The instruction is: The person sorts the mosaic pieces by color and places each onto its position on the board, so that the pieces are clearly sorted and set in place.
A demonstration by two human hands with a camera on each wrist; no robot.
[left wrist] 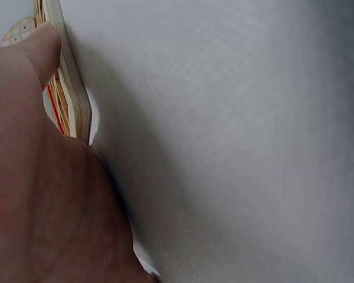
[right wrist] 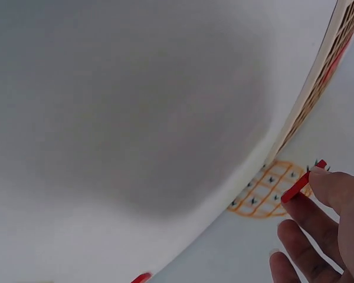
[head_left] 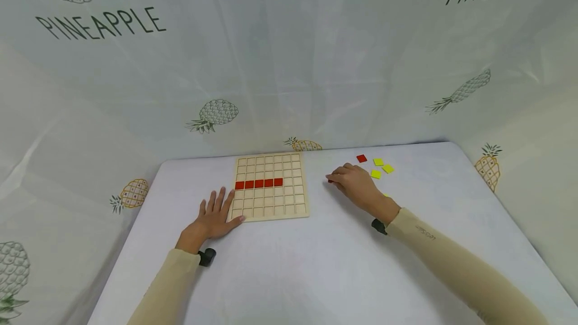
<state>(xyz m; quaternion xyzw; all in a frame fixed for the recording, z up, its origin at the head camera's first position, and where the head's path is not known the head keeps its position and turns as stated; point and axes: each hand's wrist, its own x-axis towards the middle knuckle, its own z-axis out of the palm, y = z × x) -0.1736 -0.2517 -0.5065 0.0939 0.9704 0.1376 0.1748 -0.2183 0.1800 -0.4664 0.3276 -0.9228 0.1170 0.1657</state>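
A square wooden grid board (head_left: 271, 204) lies flat on the table, with a row of several red square tiles (head_left: 259, 183) in its cells starting at the left edge. My left hand (head_left: 215, 220) is spread with straight fingers at the board's lower left corner; its thumb touches the board's edge, as the left wrist view also shows. Right of the board, my right hand (head_left: 356, 184) pinches a red tile (right wrist: 298, 187) between thumb and forefinger, held above the table. The other fingers of that hand are loosely bent.
Beyond my right hand lie a loose red tile (head_left: 362, 158) and several yellow tiles (head_left: 376, 174), one partly hidden by the hand. A white cloth with printed pineapples (head_left: 219, 112) hangs behind the white table (head_left: 289, 275).
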